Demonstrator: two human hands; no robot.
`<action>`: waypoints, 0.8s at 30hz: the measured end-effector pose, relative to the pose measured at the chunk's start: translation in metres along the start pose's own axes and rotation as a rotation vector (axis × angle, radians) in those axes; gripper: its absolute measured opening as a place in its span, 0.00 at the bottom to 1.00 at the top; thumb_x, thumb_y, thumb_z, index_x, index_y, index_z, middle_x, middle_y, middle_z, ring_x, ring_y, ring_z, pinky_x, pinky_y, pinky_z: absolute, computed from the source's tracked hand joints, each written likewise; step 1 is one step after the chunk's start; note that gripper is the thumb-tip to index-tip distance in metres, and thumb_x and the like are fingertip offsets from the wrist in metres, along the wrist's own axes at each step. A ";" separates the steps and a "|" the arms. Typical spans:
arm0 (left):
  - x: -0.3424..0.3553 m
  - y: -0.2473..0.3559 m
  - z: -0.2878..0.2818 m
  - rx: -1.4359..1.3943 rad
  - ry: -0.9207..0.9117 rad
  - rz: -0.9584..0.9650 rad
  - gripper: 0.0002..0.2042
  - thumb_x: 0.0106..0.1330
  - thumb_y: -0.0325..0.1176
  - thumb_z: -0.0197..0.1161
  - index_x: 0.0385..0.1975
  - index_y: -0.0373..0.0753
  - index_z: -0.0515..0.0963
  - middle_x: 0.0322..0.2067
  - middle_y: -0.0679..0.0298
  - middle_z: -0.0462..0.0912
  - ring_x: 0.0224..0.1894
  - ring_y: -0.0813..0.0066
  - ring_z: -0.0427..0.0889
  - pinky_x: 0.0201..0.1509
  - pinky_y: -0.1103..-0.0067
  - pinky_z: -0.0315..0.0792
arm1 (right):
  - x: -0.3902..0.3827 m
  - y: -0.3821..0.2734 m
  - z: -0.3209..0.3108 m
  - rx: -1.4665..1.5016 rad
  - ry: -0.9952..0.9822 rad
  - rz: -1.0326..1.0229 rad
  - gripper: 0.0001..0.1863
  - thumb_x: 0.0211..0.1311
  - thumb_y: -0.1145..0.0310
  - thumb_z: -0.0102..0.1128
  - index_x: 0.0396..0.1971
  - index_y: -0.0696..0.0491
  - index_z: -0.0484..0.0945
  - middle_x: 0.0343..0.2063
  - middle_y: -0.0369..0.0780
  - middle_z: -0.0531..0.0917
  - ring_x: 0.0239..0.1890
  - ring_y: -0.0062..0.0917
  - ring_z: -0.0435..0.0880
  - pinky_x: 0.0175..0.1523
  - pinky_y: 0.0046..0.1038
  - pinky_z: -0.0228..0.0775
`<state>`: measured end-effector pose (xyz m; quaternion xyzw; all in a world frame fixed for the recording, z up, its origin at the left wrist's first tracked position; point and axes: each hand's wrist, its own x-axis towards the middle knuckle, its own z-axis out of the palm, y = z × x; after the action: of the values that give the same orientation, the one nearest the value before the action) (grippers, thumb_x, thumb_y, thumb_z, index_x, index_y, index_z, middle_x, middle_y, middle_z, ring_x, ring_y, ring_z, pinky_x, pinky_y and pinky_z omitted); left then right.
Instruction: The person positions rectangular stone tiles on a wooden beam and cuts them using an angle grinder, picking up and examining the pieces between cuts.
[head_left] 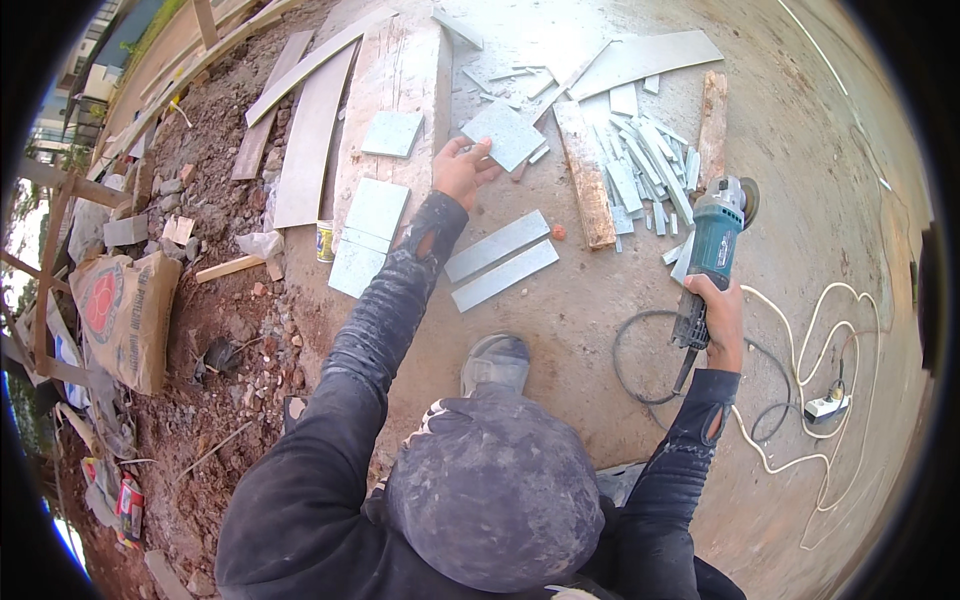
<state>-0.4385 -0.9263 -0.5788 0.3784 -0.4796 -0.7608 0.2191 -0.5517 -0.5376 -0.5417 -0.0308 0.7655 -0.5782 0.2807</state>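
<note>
My left hand [462, 174] reaches forward, with thumb and fingers closed on the left corner of a squarish grey tile piece [512, 138]. In my right hand [718, 312] is a teal angle grinder [716, 240], gripped by its dark rear body. Its disc [749, 203] points away from me; whether it spins I cannot tell. Left of my left hand, a smaller tile piece [392, 133] lies on a long pale dusty slab [400, 75]. Nearer to me, another cut tile [370, 235] rests there. Two tile strips [504, 262] lie side by side on the floor below my left hand.
A heap of narrow tile offcuts [640, 165] lies between two wooden pieces [584, 175]. The grinder's dark cord loops at right near a white cable and a power strip [826, 408]. Rubble and a brown paper sack [128, 315] are at left. My shoe [497, 362] stands below the strips.
</note>
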 end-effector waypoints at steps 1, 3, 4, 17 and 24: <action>0.004 0.015 -0.015 0.045 0.063 0.023 0.13 0.68 0.29 0.61 0.47 0.34 0.67 0.46 0.54 0.76 0.51 0.59 0.79 0.55 0.66 0.76 | -0.002 -0.002 0.002 0.010 -0.007 0.000 0.13 0.47 0.64 0.64 0.27 0.57 0.77 0.18 0.35 0.77 0.16 0.17 0.74 0.23 0.20 0.65; 0.021 0.033 -0.054 0.044 0.168 0.050 0.11 0.70 0.29 0.58 0.47 0.34 0.68 0.45 0.55 0.77 0.50 0.62 0.79 0.55 0.67 0.76 | -0.004 -0.004 0.005 0.019 -0.009 0.006 0.12 0.47 0.64 0.64 0.27 0.57 0.77 0.18 0.35 0.77 0.16 0.17 0.74 0.23 0.20 0.65; 0.024 0.043 -0.066 0.051 0.230 0.071 0.12 0.70 0.29 0.57 0.48 0.34 0.67 0.46 0.54 0.76 0.51 0.61 0.79 0.57 0.66 0.76 | -0.005 -0.005 0.005 0.020 -0.001 0.009 0.12 0.47 0.64 0.64 0.27 0.57 0.77 0.18 0.35 0.77 0.15 0.17 0.74 0.23 0.20 0.65; 0.047 0.079 -0.188 -0.097 0.484 0.056 0.18 0.72 0.28 0.54 0.57 0.27 0.64 0.53 0.50 0.71 0.56 0.56 0.75 0.60 0.67 0.77 | 0.000 0.001 0.005 0.040 -0.013 0.037 0.13 0.47 0.63 0.63 0.28 0.57 0.77 0.18 0.38 0.79 0.16 0.18 0.76 0.23 0.20 0.67; 0.046 0.085 -0.193 0.020 0.472 -0.008 0.18 0.70 0.29 0.57 0.55 0.27 0.67 0.49 0.51 0.77 0.50 0.58 0.80 0.53 0.72 0.80 | -0.001 -0.002 0.007 0.058 -0.028 0.062 0.14 0.47 0.63 0.64 0.29 0.58 0.77 0.18 0.38 0.79 0.16 0.19 0.77 0.23 0.20 0.68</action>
<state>-0.3175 -1.1052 -0.5687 0.5497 -0.4211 -0.6475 0.3183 -0.5482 -0.5443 -0.5410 -0.0067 0.7449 -0.5908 0.3100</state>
